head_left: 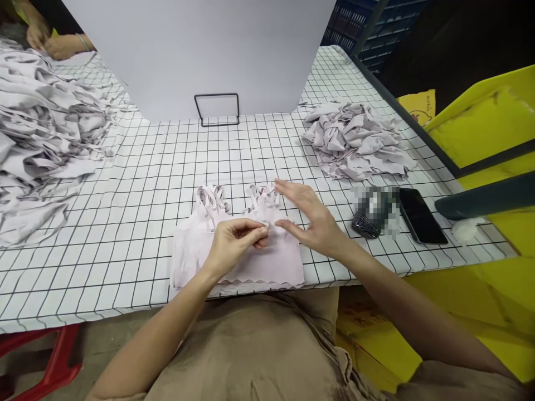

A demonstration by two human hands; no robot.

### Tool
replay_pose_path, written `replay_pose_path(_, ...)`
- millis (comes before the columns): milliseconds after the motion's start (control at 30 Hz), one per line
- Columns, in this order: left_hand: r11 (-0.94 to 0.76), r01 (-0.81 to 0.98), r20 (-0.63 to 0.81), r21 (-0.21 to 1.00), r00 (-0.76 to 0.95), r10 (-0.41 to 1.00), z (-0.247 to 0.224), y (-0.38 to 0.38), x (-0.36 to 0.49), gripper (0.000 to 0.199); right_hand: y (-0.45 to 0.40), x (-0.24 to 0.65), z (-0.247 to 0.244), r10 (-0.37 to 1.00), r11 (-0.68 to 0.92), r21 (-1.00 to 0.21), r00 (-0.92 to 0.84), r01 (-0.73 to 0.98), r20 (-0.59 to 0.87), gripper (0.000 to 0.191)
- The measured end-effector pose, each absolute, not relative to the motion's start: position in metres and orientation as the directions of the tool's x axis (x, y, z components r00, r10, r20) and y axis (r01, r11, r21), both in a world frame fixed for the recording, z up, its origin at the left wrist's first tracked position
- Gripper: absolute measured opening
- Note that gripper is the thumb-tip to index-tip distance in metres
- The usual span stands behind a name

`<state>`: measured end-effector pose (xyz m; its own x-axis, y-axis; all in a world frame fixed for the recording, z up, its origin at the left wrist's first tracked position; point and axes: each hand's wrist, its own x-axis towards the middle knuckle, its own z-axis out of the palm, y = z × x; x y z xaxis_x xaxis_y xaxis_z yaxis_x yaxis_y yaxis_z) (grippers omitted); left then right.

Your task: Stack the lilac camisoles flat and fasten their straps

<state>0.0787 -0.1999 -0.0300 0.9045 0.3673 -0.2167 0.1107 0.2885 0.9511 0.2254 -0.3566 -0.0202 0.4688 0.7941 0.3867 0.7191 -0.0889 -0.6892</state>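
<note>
A pale pink garment with thin straps (276,262) lies flat at the table's front edge, apparently on top of others like it. Over its middle, my left hand (239,240) is closed in a pinch, thumb against the fingers; whatever it may hold is too small to make out. Just to the right, my right hand (311,219) is open, fingers apart and palm turned toward the left hand, above the garment's right side. The straps form two gathered bunches beyond the hands.
Heaps of pale fabric lie at the left (45,122) and right (355,139) of the grid-patterned tablecloth (159,156). A phone (422,216) and a partly blurred dark object (368,217) lie at right. A white panel (209,50) stands behind a wire frame. Another person's hands (58,44) show upper left.
</note>
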Motion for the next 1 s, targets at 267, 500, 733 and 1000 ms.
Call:
replay_pose_path(267,0.006,0.044,-0.043,0.999,0.911,0.41,-0.033,-0.196,0.083,0.016,-0.343,0.218,-0.026,0.84,0.034,-0.73,0.376,0.682,0.391,0.008)
replay_pose_path(500,-0.731,0.119,0.174,0.672,0.934,0.313,-0.064,-0.199,0.077,0.022,-0.348,0.228,-0.034,0.838,-0.069,-0.847,0.492,0.528,0.238,0.004)
replay_pose_path(733,-0.781,0.087,0.228,0.619,0.931,0.284,-0.076,-0.197,0.071,0.015,-0.346,0.22,-0.046,0.875,-0.071,-0.815,0.429,0.575,0.226,0.009)
replay_pose_path(1000,-0.783,0.059,0.285,0.619,0.913,0.293,-0.083,-0.197,0.071,0.018,-0.332,0.208,-0.054,0.902,-0.014,-0.691,0.308,0.722,0.304,0.011)
